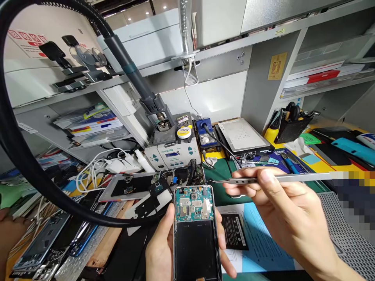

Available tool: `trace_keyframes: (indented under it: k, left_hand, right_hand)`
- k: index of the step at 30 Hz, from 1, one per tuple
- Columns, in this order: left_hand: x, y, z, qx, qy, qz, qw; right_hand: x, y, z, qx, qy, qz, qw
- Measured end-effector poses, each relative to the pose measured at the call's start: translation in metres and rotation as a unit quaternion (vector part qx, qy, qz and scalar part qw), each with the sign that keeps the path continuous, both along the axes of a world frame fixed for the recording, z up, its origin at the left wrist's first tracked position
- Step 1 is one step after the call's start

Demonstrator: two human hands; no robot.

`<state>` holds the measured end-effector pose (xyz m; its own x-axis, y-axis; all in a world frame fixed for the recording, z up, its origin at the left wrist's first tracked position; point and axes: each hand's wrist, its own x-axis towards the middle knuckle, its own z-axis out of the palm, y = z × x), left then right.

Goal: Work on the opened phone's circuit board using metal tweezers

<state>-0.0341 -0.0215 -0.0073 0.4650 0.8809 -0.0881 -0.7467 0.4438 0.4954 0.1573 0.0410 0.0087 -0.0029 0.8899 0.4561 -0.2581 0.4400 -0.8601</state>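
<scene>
An opened smartphone (195, 248) with its teal circuit board (183, 193) bared at the top and a dark recess below is held upright, board side toward me. My left hand (162, 249) grips it from beneath, thumb along the left edge and fingertips round the right edge. Between the thumb and fingers of my right hand (284, 210) is a pair of metal tweezers (246, 180), lying nearly level with the curved tip pointing left. That tip is just above and right of the phone's top corner, apart from it. Behind the phone lies a loose black phone battery (234, 231).
A hot air station (172, 154) with a thick black hose (58, 195) looping across the left stands behind. Opened phones (131, 187) and white cables (88, 175) crowd the left. A tool holder (290, 127) stands at right. Another person's hand (7, 234) shows at far left.
</scene>
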Motion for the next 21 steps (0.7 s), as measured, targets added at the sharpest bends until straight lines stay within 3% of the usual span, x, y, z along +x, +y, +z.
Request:
trace_keyframes:
  k: [3,21]
  left_hand:
    - [-0.001,-0.0012,-0.0006,0.008,0.001,-0.003,1.0]
    - [-0.0001,-0.0036,-0.0036,-0.007,-0.034,0.004,0.999]
  right_hand:
    - [-0.0007,-0.0003,0.0002,-0.037,0.074,0.049,0.995]
    - [0.0016,-0.0006,0.0043,-0.034,0.083,0.067,0.994]
